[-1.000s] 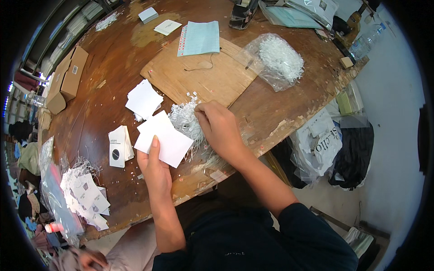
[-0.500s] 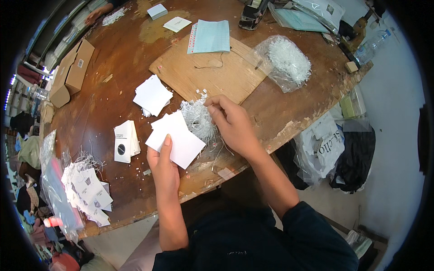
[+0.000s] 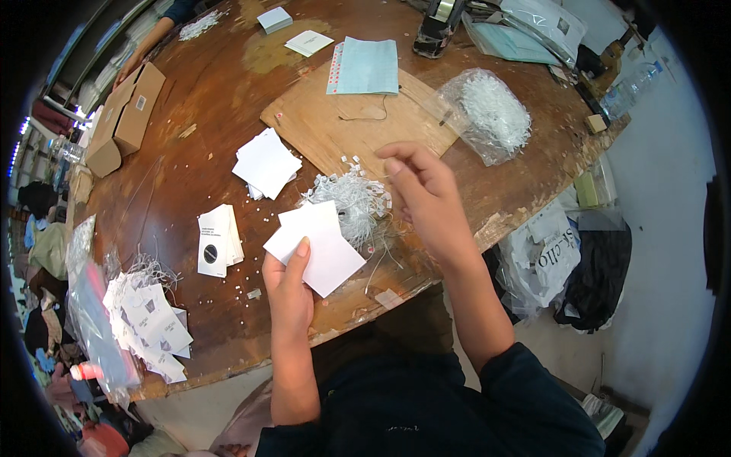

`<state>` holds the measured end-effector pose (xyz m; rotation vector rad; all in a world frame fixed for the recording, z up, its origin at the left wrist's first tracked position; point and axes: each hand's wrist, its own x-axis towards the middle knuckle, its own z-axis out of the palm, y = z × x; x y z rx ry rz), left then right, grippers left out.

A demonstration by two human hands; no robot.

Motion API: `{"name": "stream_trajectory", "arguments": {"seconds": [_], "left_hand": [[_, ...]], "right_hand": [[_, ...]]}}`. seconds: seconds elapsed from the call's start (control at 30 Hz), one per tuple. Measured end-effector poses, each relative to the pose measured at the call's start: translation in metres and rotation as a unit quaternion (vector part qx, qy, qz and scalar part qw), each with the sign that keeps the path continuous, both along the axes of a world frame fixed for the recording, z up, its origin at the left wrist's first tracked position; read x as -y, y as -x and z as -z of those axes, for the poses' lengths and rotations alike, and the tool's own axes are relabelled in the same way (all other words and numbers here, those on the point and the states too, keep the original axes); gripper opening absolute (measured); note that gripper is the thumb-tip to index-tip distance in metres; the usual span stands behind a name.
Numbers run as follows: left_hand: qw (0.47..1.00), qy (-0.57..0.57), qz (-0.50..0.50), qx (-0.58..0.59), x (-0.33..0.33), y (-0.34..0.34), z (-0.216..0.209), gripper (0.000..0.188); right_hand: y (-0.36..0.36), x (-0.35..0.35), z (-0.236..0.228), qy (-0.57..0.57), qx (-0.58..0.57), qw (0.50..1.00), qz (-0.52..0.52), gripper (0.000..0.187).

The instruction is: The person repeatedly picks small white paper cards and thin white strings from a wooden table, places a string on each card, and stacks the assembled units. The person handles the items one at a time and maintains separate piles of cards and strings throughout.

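Note:
My left hand (image 3: 289,286) grips a few white square cards (image 3: 324,247), fanned apart, its thumb lying on top. Just beyond them is a tangled heap of white tag strings (image 3: 354,194) with small square ends. My right hand (image 3: 428,194) is raised to the right of this heap, thumb and forefinger pinched together; a thin pale tag string shows faintly at the fingertips. Left of the heap rests a loose stack of white cards (image 3: 266,164). Nearer my left forearm stand printed cards (image 3: 219,240) with a dark round mark.
Strung tags (image 3: 152,320) lie at the near left beside a plastic bag (image 3: 99,305). A wooden board (image 3: 320,114) carries a blue sheet (image 3: 368,67). Right of it sits a bag of white strings (image 3: 495,110). Another person's arm (image 3: 145,47) reaches behind a cardboard box (image 3: 129,114).
My right hand has lifted away from the string heap toward the right. My left hand and its cards have shifted slightly right and nearer. The other person's arm has moved toward the box.

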<state>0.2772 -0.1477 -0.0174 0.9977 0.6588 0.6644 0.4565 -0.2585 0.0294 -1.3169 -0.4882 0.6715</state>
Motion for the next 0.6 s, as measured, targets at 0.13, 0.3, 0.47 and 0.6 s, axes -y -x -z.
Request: {"name": "stream_trajectory", "arguments": {"seconds": [0.13, 0.3, 0.47, 0.6], "left_hand": [[0.998, 0.022, 0.05, 0.024, 0.002, 0.004, -0.001, 0.037], [0.995, 0.017, 0.093, 0.032, -0.001, 0.012, -0.002, 0.04], [0.99, 0.018, 0.129, 0.054, -0.003, 0.019, -0.008, 0.039], [0.976, -0.03, 0.212, 0.046, -0.005, 0.023, -0.012, 0.04]], "right_hand": [[0.015, -0.013, 0.006, -0.029, -0.074, 0.995, -0.057, 0.018], [0.031, -0.016, 0.013, -0.127, -0.367, 0.912, -0.131, 0.021], [0.032, -0.019, 0.01, -0.094, -0.255, 0.957, -0.102, 0.027], [0.037, -0.023, 0.006, -0.18, -0.264, 0.944, -0.087, 0.027]]}}
